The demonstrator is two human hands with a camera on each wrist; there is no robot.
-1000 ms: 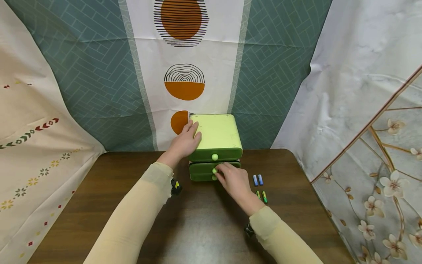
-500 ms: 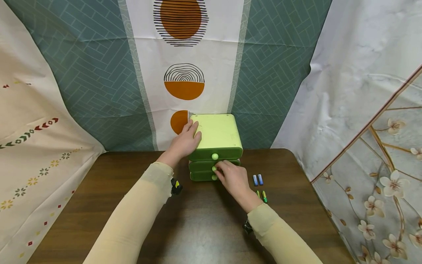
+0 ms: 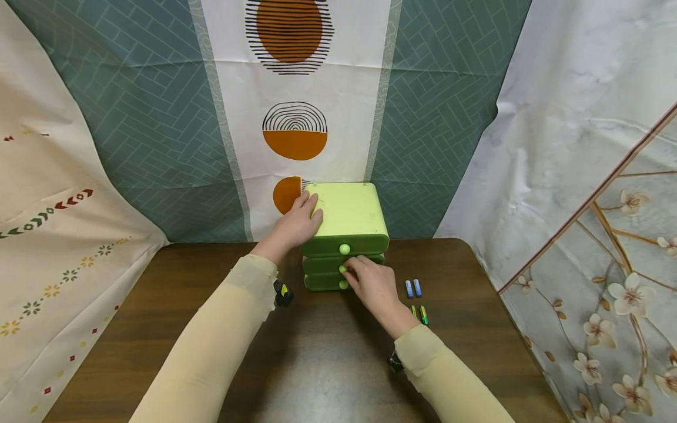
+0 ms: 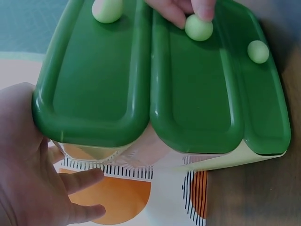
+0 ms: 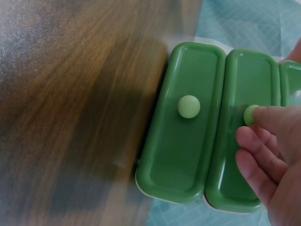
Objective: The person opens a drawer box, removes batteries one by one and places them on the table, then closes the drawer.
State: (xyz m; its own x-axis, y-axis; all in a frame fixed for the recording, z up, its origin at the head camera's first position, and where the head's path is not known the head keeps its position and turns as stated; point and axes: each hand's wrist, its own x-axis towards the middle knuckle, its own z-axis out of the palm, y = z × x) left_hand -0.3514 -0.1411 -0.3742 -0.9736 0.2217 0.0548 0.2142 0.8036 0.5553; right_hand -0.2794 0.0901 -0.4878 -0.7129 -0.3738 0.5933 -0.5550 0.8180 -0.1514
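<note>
A small three-drawer cabinet (image 3: 349, 205) with a pale yellow-green top stands at the table's back. Its green drawer fronts each carry a round light-green knob. My right hand (image 3: 374, 286) pinches the middle drawer's knob (image 4: 199, 28) between thumb and finger; the other fingers curl loosely in front of the middle drawer front (image 5: 242, 179). That front sits close in line with the top drawer front (image 4: 101, 70) and the bottom drawer front (image 5: 174, 155). My left hand (image 3: 297, 224) rests against the cabinet's upper left edge, its fingers spread and extended along the side.
Two blue batteries (image 3: 414, 288) and two green batteries (image 3: 419, 315) lie right of the cabinet, the green ones close beside my right wrist. A patterned cloth (image 3: 439, 117) hangs directly behind the cabinet. Dark wooden table (image 3: 317, 364) extends in front.
The middle drawer has slid inward with my right hand on its knob, and the dark gap above its front has gone. My left hand has stayed on the cabinet's upper left.
</note>
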